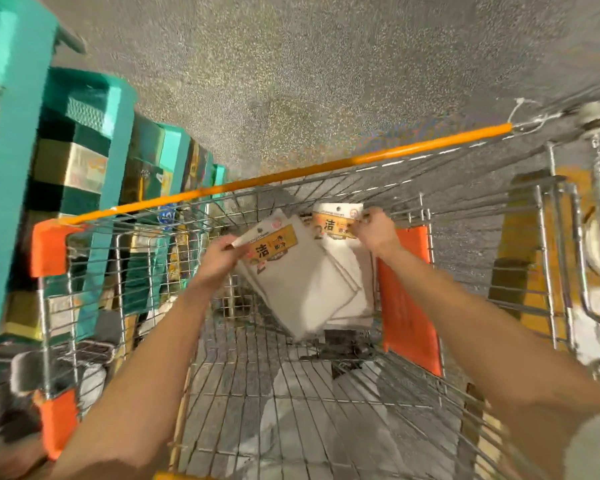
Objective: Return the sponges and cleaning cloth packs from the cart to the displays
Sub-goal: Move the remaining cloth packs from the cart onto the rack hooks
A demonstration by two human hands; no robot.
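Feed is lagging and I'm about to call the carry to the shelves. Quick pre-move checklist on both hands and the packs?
1. Left hand holds a white cleaning cloth pack by its header card: ok.
2. Right hand pinches a second cloth pack at its top: ok.
3. Both packs lifted above the cart floor: ok.
4. Packs apart: not ok, they overlap.
5. Teal display shelves left of the cart: ok.
6. Free hanging spot there: cannot tell, blurred.

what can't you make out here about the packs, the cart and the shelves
- Head view: small print on both cloth packs, too small and blurred.
- Right hand covers part of the rear pack's label.
- Shelf goods at left, smeared by motion blur.
- Cart near end, cut off by the bottom edge.
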